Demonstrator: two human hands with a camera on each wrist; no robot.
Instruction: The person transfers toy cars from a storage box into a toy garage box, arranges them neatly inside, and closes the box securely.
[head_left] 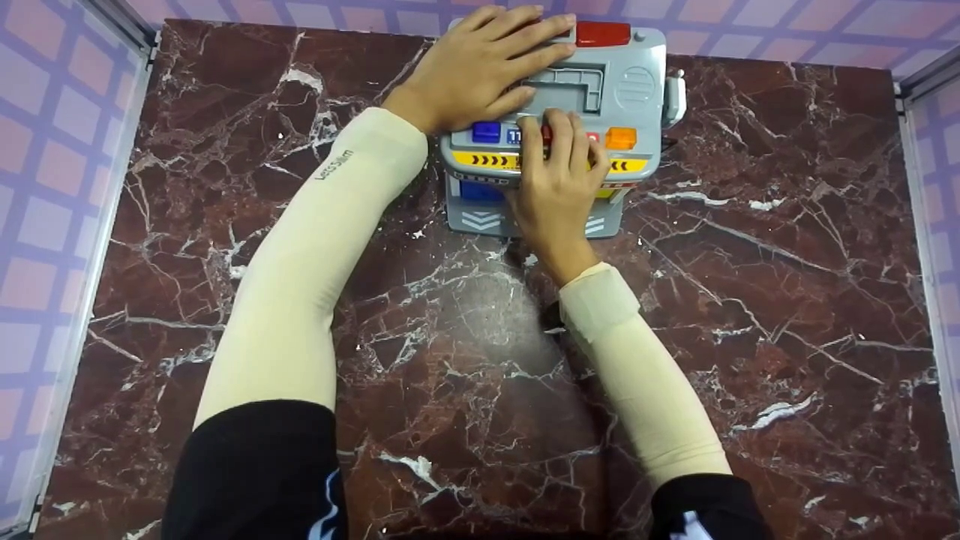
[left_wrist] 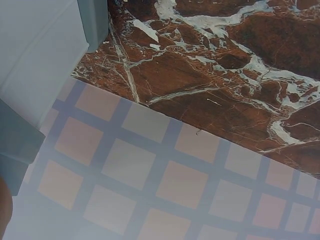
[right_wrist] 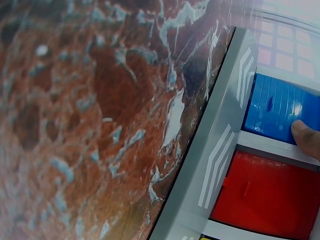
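Note:
A grey toy cash register (head_left: 636,86) stands at the far middle of the marble table (head_left: 750,300). It has a red top button (head_left: 603,34), a blue key (head_left: 486,132) and an orange key (head_left: 621,138). My left hand (head_left: 510,60) lies flat on the toy's top with straight fingers. My right hand (head_left: 559,154) reaches from the front, its fingers laid over the key row. In the right wrist view a fingertip (right_wrist: 307,137) touches a blue panel (right_wrist: 275,107) above a red panel (right_wrist: 270,195) on the toy's grey front (right_wrist: 220,150).
Purple checkered walls (head_left: 45,150) enclose the table on the left, back and right, with metal rails at the edges. In the left wrist view the toy's grey corner (left_wrist: 95,20) sits close to the table's edge and the checkered wall (left_wrist: 150,175).

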